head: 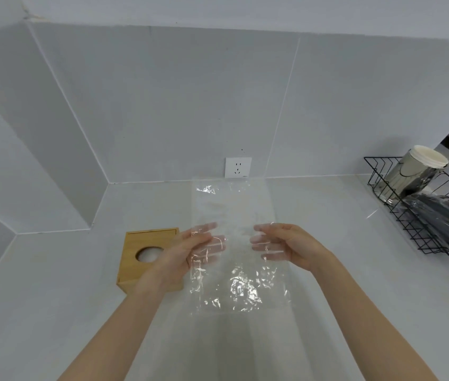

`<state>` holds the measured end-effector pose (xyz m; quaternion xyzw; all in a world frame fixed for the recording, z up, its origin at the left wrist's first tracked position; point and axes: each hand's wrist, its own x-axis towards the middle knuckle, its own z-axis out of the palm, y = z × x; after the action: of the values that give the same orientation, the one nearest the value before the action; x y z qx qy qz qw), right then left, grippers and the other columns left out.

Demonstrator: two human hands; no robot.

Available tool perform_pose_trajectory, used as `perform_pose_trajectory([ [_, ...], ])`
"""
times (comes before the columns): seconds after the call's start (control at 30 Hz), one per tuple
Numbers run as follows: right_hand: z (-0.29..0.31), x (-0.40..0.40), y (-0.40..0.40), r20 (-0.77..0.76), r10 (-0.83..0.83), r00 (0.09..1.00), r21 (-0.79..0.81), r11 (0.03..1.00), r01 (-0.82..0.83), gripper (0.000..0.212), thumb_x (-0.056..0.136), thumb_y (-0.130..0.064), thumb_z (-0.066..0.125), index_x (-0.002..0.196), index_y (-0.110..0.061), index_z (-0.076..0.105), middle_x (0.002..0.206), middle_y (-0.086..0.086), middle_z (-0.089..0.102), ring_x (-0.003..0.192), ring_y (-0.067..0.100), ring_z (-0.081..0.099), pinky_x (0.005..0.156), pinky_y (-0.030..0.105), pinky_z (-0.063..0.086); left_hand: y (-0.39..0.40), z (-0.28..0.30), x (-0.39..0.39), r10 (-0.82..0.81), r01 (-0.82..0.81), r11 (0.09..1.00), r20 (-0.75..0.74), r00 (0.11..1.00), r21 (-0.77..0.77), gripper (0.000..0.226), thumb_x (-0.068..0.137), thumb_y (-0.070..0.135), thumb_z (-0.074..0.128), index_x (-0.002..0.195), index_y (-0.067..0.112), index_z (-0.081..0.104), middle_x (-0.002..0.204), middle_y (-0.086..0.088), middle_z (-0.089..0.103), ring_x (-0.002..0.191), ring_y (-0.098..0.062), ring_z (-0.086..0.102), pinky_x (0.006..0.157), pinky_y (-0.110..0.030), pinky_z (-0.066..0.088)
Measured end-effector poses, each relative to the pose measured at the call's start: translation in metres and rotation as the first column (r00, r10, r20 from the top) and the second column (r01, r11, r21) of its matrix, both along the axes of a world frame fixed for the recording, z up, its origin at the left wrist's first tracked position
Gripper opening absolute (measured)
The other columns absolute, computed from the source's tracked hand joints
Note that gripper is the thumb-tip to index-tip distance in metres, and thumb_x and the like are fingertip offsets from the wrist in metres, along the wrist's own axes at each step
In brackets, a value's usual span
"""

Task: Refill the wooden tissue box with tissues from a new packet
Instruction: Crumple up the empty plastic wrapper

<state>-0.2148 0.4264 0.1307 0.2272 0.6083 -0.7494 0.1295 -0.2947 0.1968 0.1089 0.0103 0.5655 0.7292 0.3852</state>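
Note:
The wooden tissue box (132, 261) stands on the white counter at the left, with white tissue showing in the round hole in its top. In front of me I hold up a clear, crinkled, empty-looking plastic packet (238, 281). My left hand (190, 250) holds the packet's left edge and my right hand (283, 247) its right edge. The fingers of both hands lie nearly straight behind the film and show through it. My left hand and wrist cover the box's right side.
A black wire rack (415, 229) at the right holds a shiny sleeve of paper cups (413, 171) and a dark wrapped bundle (448, 224). A wall socket (238, 167) sits on the tiled wall behind the packet. The counter (53, 298) meets the walls at the left and back.

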Motion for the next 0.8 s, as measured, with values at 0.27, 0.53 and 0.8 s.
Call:
perform_pose_trajectory([
  [0.27,-0.007,0.001,0.004,0.001,0.069,0.998,0.060,0.996,-0.069,0.011,0.084,-0.012,0.064,0.090,-0.007,0.072,0.080,0.009,0.075,0.074,0.021,0.072,0.062,0.026,0.058,-0.012,-0.004,-0.007,-0.005,0.004,1.000,-0.019,1.000,-0.026,0.024,0.092,0.004,0.048,0.108,0.016,0.061,0.080,-0.004,0.076,0.074,-0.016,0.073,0.056,-0.022,0.057],
  [0.53,-0.016,0.003,0.003,0.041,0.065,0.997,0.039,0.997,-0.066,0.012,0.088,-0.015,0.060,0.091,-0.012,0.071,0.064,0.003,0.073,0.058,0.012,0.069,0.050,0.019,0.052,-0.029,-0.007,-0.007,-0.193,0.179,0.974,-0.088,0.977,-0.139,0.030,0.094,0.011,0.047,0.119,0.022,0.058,0.082,-0.009,0.076,0.072,-0.020,0.073,0.061,-0.028,0.050],
  [0.8,-0.022,0.003,0.010,-0.043,-0.163,0.986,-0.199,0.968,0.151,0.022,0.090,-0.002,0.052,0.093,-0.014,0.071,0.063,0.002,0.065,0.049,0.007,0.059,0.050,0.015,0.053,-0.036,-0.007,-0.007,-0.018,0.012,0.988,0.037,0.999,0.152,0.040,0.081,-0.001,0.052,0.109,0.023,0.066,0.065,0.003,0.064,0.060,-0.014,0.069,0.057,-0.025,0.058],
])
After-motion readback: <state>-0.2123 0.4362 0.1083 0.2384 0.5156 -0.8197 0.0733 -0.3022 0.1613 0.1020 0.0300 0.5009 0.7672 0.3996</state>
